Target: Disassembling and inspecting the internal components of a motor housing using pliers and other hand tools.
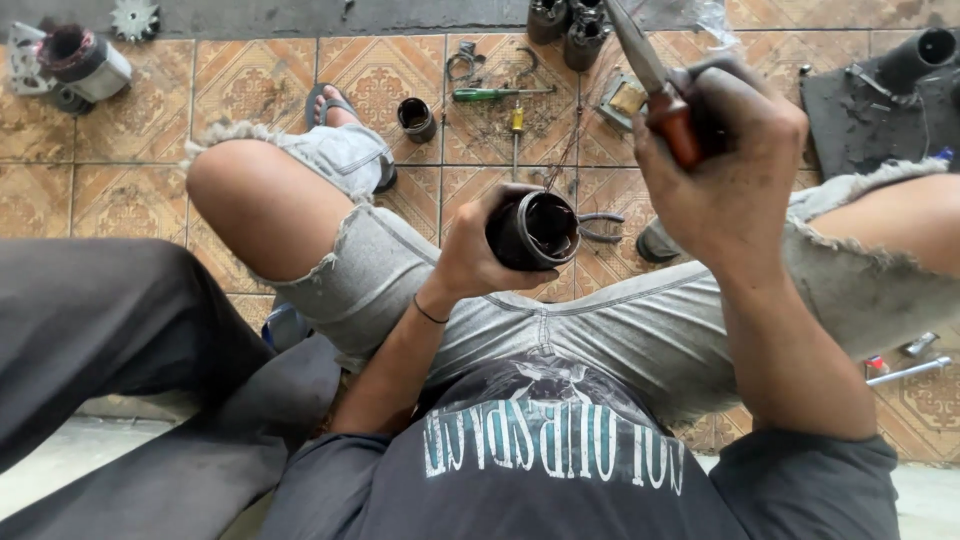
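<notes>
My left hand (478,252) grips a black hollow cylinder (535,231), a motor-like housing with its open end facing up, held over my lap. A thin wire (568,150) runs up from its rim. My right hand (725,170) is raised to the right of it and closed on the orange-red handle of pliers (650,80), whose metal jaws point up and away. I sit with knees apart in torn grey denim shorts, above a patterned tile floor.
On the tiles ahead lie a green-handled screwdriver (495,94), a yellow-handled tool (517,130), a small dark cup (416,118), grey pliers (600,228) and dark cylinders (565,25). A motor part (75,60) sits far left, a black mat (880,105) with parts right.
</notes>
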